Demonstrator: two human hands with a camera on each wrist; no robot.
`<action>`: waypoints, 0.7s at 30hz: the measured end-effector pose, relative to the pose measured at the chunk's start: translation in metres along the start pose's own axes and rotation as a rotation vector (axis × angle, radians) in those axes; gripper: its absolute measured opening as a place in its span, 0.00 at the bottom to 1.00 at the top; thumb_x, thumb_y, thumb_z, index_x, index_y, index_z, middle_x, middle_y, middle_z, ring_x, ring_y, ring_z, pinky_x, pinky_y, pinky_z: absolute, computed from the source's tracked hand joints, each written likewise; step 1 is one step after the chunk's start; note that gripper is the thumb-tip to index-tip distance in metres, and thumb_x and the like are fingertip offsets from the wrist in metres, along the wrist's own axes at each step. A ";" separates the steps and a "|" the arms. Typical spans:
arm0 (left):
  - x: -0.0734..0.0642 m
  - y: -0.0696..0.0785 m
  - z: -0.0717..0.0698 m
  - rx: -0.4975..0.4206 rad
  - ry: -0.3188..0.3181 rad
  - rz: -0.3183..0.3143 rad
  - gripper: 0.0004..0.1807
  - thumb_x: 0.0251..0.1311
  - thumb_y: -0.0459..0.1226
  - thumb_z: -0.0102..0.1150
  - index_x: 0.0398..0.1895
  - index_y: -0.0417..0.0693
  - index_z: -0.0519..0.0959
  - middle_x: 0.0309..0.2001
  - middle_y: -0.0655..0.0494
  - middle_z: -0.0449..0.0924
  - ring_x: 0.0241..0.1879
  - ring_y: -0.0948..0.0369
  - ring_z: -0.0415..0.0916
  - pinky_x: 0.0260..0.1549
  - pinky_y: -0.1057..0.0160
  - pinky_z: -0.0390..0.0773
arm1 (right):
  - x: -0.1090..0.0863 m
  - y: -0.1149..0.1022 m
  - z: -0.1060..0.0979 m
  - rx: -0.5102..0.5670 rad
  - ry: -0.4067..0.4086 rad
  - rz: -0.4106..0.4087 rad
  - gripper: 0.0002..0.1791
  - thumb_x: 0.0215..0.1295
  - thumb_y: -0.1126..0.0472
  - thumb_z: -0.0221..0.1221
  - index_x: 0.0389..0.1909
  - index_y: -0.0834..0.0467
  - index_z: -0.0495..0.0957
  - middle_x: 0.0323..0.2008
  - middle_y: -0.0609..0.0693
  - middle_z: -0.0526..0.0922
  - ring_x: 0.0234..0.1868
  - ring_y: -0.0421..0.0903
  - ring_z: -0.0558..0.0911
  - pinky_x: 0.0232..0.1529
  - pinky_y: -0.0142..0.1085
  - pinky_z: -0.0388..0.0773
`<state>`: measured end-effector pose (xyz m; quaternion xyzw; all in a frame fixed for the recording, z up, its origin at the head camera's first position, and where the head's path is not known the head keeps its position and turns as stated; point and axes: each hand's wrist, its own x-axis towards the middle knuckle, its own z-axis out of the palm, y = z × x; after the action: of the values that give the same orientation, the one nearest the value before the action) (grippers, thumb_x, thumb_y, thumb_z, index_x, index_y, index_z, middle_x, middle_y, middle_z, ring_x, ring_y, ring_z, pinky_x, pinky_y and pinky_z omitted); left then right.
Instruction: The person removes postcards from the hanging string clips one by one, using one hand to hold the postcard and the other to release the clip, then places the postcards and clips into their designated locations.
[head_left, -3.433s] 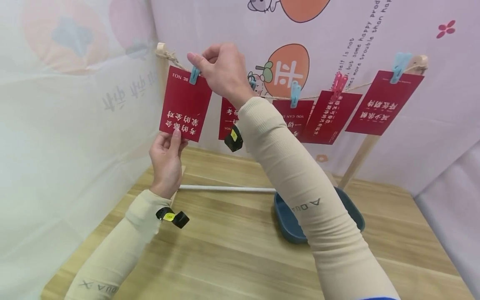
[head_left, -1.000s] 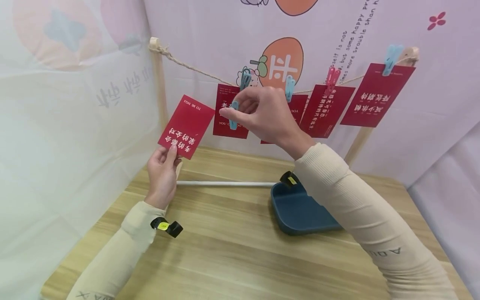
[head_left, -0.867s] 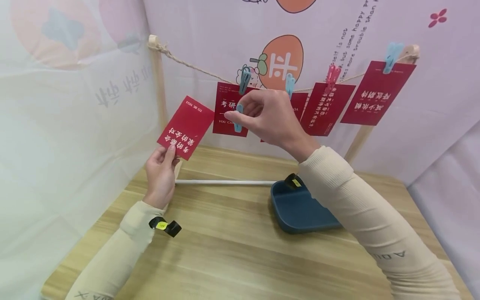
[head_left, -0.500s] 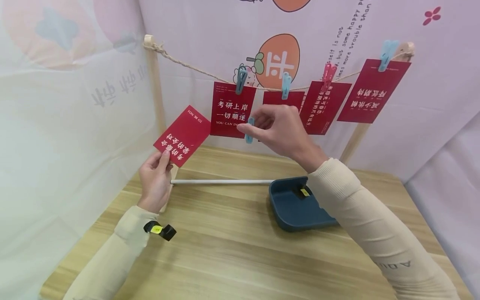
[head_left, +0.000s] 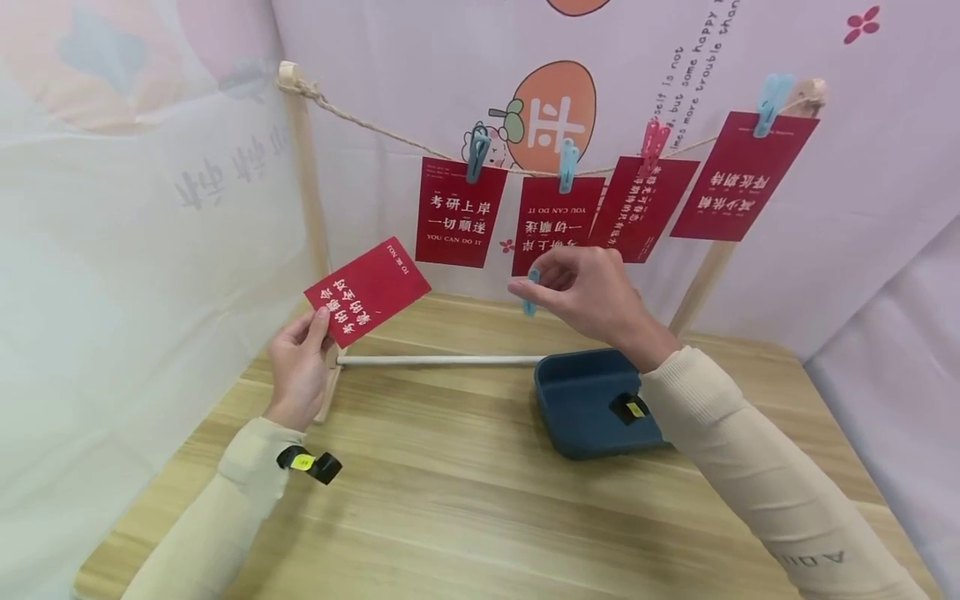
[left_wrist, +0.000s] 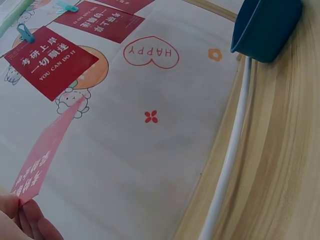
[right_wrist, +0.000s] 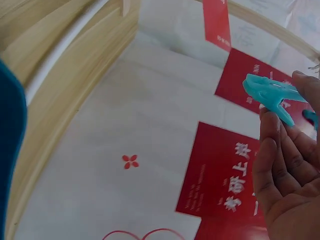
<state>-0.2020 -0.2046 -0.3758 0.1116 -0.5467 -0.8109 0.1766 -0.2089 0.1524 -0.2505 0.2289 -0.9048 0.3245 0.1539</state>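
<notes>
My left hand [head_left: 297, 367] pinches a red card [head_left: 369, 290] with white lettering by its lower corner, tilted to the right, apart from the twine [head_left: 375, 129]. In the left wrist view the same card [left_wrist: 47, 152] shows nearly edge-on. My right hand [head_left: 592, 292] holds a light blue clothespin [head_left: 531, 293] between thumb and fingers, below the hanging cards. The right wrist view shows this clothespin [right_wrist: 272, 95] gripped at its handles, with nothing in its tip. Several red cards hang clipped along the twine, among them one under a dark teal clothespin [head_left: 477, 156].
Wooden posts [head_left: 306, 175] hold the twine at both ends. A dark blue tray [head_left: 581, 417] stands on the wooden table [head_left: 450, 500] beneath my right wrist. A white rod [head_left: 442, 361] lies low between the posts. Printed white cloth covers the back and sides.
The clothespin and the red card came off the twine at its left end. My right hand carried the clothespin right and down; my left hand lowered the card and tilted it rightward.
</notes>
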 end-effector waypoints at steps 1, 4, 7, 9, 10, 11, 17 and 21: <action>0.001 0.000 0.000 0.011 -0.007 -0.002 0.24 0.76 0.42 0.59 0.66 0.34 0.76 0.49 0.55 0.76 0.45 0.66 0.79 0.50 0.74 0.85 | -0.002 0.003 0.000 -0.004 -0.004 0.008 0.25 0.64 0.41 0.72 0.49 0.57 0.89 0.35 0.50 0.92 0.35 0.44 0.89 0.40 0.39 0.87; 0.004 0.000 -0.002 0.026 -0.023 -0.018 0.22 0.77 0.41 0.58 0.64 0.34 0.77 0.49 0.55 0.76 0.46 0.67 0.81 0.51 0.74 0.84 | -0.008 0.015 0.000 -0.020 -0.018 0.025 0.25 0.63 0.42 0.73 0.49 0.57 0.89 0.35 0.50 0.91 0.35 0.44 0.89 0.41 0.41 0.88; 0.005 0.000 -0.003 0.078 -0.032 -0.043 0.18 0.77 0.41 0.57 0.60 0.36 0.79 0.48 0.55 0.76 0.43 0.68 0.81 0.47 0.77 0.84 | -0.013 0.026 0.000 -0.038 -0.040 0.028 0.24 0.62 0.43 0.74 0.49 0.57 0.88 0.35 0.50 0.92 0.35 0.45 0.89 0.42 0.43 0.90; 0.006 0.000 -0.005 0.127 -0.040 -0.062 0.19 0.78 0.41 0.56 0.60 0.36 0.79 0.48 0.56 0.76 0.42 0.69 0.80 0.44 0.78 0.83 | -0.016 0.033 0.000 -0.053 -0.060 0.035 0.23 0.62 0.44 0.74 0.49 0.57 0.88 0.35 0.50 0.92 0.35 0.45 0.90 0.42 0.44 0.90; 0.006 -0.001 -0.006 0.156 -0.047 -0.069 0.19 0.78 0.41 0.56 0.61 0.35 0.78 0.49 0.57 0.76 0.43 0.70 0.80 0.44 0.78 0.83 | -0.018 0.037 0.001 -0.062 -0.070 0.041 0.23 0.63 0.44 0.74 0.49 0.57 0.88 0.35 0.51 0.92 0.35 0.45 0.90 0.42 0.45 0.90; 0.007 -0.001 -0.007 0.186 -0.058 -0.078 0.20 0.79 0.41 0.55 0.63 0.35 0.77 0.50 0.58 0.76 0.44 0.70 0.80 0.45 0.78 0.83 | -0.019 0.040 0.001 -0.070 -0.081 0.049 0.23 0.63 0.44 0.74 0.49 0.58 0.88 0.35 0.51 0.92 0.35 0.46 0.90 0.42 0.45 0.90; 0.008 -0.006 -0.016 0.469 -0.191 -0.103 0.27 0.81 0.44 0.51 0.70 0.32 0.72 0.59 0.53 0.76 0.48 0.73 0.77 0.50 0.79 0.81 | -0.026 0.055 0.003 -0.099 -0.137 0.088 0.24 0.65 0.43 0.72 0.49 0.59 0.88 0.36 0.53 0.91 0.36 0.47 0.89 0.44 0.46 0.90; 0.007 -0.009 -0.019 0.646 -0.258 -0.070 0.29 0.82 0.48 0.49 0.70 0.33 0.73 0.63 0.41 0.78 0.45 0.74 0.77 0.47 0.81 0.80 | -0.028 0.065 0.004 -0.095 -0.144 0.087 0.23 0.65 0.45 0.73 0.49 0.59 0.88 0.36 0.53 0.92 0.36 0.47 0.89 0.44 0.46 0.90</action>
<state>-0.2023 -0.2202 -0.3914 0.0770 -0.7886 -0.6091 0.0338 -0.2190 0.2032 -0.2992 0.2046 -0.9370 0.2701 0.0851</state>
